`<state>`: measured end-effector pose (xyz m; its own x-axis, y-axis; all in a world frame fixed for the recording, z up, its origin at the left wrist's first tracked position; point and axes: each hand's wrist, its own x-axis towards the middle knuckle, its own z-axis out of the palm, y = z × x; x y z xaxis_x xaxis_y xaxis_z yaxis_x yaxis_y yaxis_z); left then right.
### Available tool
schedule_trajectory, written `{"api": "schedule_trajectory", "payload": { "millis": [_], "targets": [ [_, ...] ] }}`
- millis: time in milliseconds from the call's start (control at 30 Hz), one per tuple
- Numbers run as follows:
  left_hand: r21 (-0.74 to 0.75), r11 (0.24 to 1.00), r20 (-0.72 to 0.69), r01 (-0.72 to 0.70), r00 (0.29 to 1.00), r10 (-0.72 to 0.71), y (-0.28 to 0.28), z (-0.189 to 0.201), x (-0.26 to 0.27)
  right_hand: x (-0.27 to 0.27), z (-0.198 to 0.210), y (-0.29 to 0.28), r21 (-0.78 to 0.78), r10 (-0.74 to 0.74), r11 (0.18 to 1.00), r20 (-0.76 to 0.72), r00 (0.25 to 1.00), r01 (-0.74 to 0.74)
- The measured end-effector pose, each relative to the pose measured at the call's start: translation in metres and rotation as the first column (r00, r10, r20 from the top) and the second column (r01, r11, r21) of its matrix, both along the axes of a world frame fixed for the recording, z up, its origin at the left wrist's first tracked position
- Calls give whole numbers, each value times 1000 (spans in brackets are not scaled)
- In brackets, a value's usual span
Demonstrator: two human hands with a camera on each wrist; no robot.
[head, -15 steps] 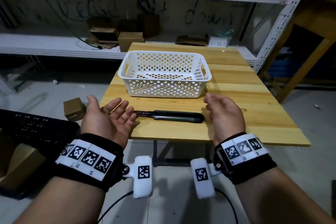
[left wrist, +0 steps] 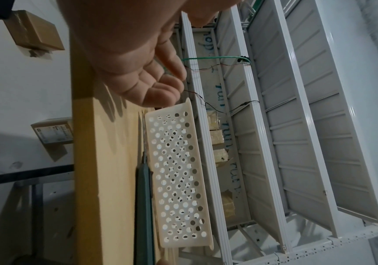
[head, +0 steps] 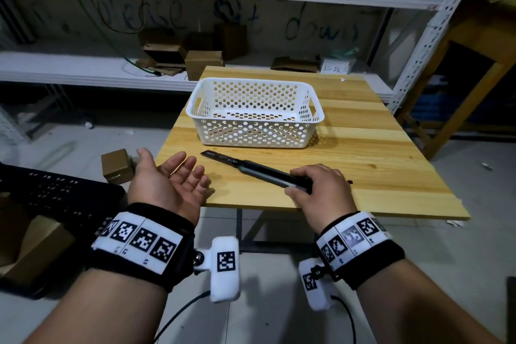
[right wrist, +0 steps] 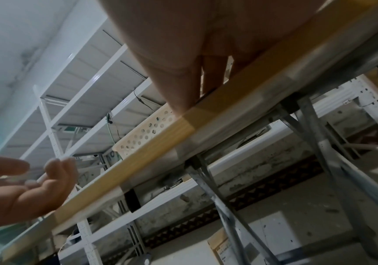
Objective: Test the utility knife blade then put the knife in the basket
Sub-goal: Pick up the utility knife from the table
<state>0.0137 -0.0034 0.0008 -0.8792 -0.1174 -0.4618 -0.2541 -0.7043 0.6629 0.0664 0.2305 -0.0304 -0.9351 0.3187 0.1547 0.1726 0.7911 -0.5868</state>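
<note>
The utility knife (head: pixel 259 172) is long, slim and dark grey-black, with its blade pushed out of the front end. The right hand (head: pixel 321 190) grips its rear end, fingers (head: pixel 307 173) curled over the top and thumb against the near side. Its body runs diagonally away from those fingers, blade tip pointing far-left. The white perforated plastic basket (head: pixel 255 135) stands upright and empty just beyond the blade, well ahead of the fingertips.

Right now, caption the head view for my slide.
Right hand grips utility knife handle on table; left hand open; basket empty.
</note>
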Motion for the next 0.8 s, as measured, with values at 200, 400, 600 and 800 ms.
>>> {"api": "schedule_trajectory", "payload": {
  "millis": [200, 400, 600, 800],
  "targets": [
    [-6, 1000, 12, -26, 1000, 26, -11, 2, 22, 22, 6, -2, -140, -37, 990, -89, 995, 24],
    [38, 993, 34, 111, 993, -112, -3, -1, 50, 50, 24, -15, -245, -37, 969, -214, 976, -17],
    [81, 943, -86, 322, 945, -315, 14, -1, 70, 79, 40, -37, -438, -55, 892, -351, 935, -111],
    [153, 909, -194, 388, 914, -357, 13, 13, 73, 87, 37, -63, -479, -96, 872, -372, 923, -103]
  ]
}}
